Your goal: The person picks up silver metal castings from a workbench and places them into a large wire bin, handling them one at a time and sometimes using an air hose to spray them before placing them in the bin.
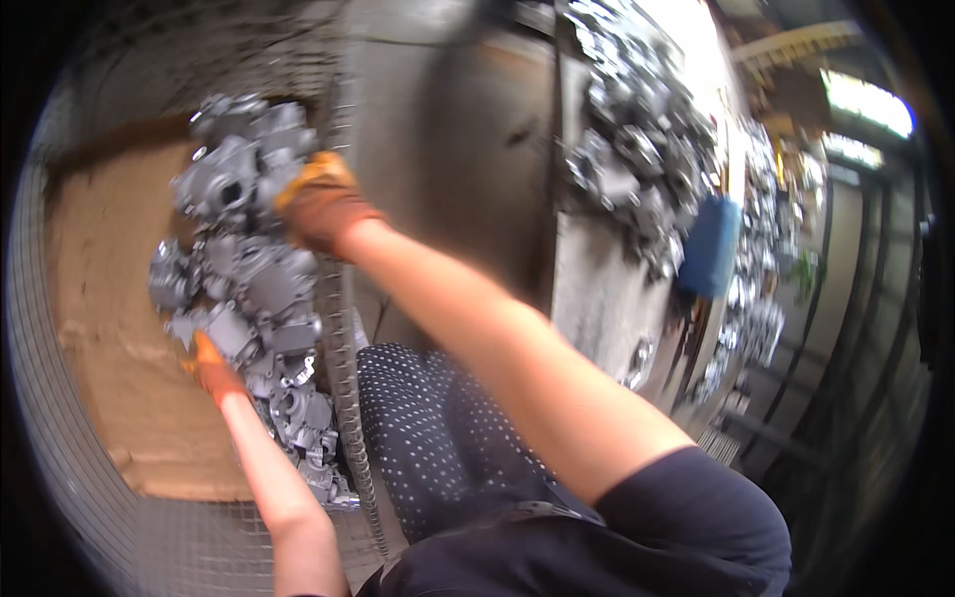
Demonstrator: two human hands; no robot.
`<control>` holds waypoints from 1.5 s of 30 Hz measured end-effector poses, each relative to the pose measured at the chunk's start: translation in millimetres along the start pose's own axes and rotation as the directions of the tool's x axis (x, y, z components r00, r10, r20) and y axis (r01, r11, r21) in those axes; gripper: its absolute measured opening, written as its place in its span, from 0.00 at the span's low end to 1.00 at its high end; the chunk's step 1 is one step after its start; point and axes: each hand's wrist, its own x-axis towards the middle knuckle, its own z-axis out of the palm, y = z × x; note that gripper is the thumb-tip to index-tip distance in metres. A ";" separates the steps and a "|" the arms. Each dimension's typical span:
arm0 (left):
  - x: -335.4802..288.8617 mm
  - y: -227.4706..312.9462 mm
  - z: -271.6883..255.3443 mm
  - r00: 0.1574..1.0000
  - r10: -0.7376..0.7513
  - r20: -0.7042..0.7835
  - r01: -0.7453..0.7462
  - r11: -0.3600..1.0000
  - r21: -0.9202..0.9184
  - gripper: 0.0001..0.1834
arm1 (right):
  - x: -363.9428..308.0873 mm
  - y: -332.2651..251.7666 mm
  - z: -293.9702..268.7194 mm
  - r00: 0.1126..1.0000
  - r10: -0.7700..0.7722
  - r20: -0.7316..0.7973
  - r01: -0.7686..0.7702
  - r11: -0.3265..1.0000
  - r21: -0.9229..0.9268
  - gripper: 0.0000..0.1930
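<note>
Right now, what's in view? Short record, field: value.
left hand: orange-gloved, at the lower left of the gray metal parts; grip unclear
right hand: orange-brown-gloved, at the pile's right edge; grip unclear
container: wire-mesh basket
under parts: brown cardboard, bare at left
right of basket: table bearing another metal pile
beyond table: blue object, kind unclear

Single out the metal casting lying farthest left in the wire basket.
The rounded grey casting, above the left hand in the picture: its edge reaches farther left over the cardboard than any other's.
</note>
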 end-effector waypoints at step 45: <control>-669.0 55.0 122.5 0.070 -0.459 0.886 -0.404 0.799 0.446 0.29 | -748.3 70.4 229.9 -0.044 0.971 0.237 -0.777 -0.183 0.603 0.18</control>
